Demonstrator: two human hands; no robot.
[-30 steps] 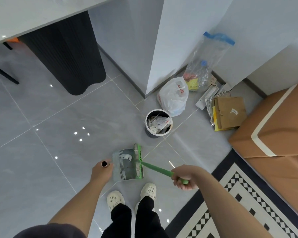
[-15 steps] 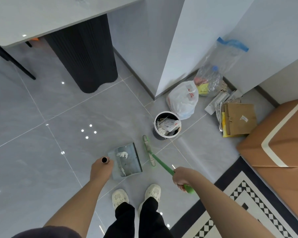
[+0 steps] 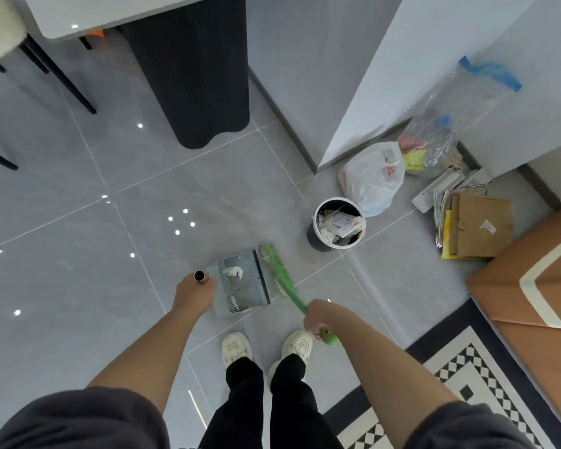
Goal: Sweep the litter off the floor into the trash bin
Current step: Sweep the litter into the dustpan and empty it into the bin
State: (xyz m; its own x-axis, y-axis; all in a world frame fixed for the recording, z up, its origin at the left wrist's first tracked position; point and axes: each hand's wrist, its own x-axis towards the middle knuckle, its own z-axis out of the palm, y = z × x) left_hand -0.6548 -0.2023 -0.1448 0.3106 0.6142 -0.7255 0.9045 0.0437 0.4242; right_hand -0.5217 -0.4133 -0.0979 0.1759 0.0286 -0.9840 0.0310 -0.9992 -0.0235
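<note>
A grey dustpan (image 3: 244, 281) rests on the floor in front of my feet, with white crumpled litter (image 3: 233, 272) inside it. My left hand (image 3: 193, 294) grips the top of its upright handle (image 3: 200, 275). My right hand (image 3: 318, 317) grips a green broom (image 3: 280, 273), whose head lies along the dustpan's right edge. The round trash bin (image 3: 337, 223), full of paper scraps, stands just beyond and to the right of the broom head.
A white plastic bag (image 3: 371, 178), a clear bag of rubbish (image 3: 434, 144) and flattened cardboard (image 3: 481, 226) lie by the wall behind the bin. A brown sofa (image 3: 538, 277) and patterned rug (image 3: 467, 384) are on the right, a black ribbed table base (image 3: 195, 69) at the back.
The broom head has swung back against the dustpan's right edge after lifting away from it. The view has tilted up slightly. My left hand keeps the dustpan in place.
</note>
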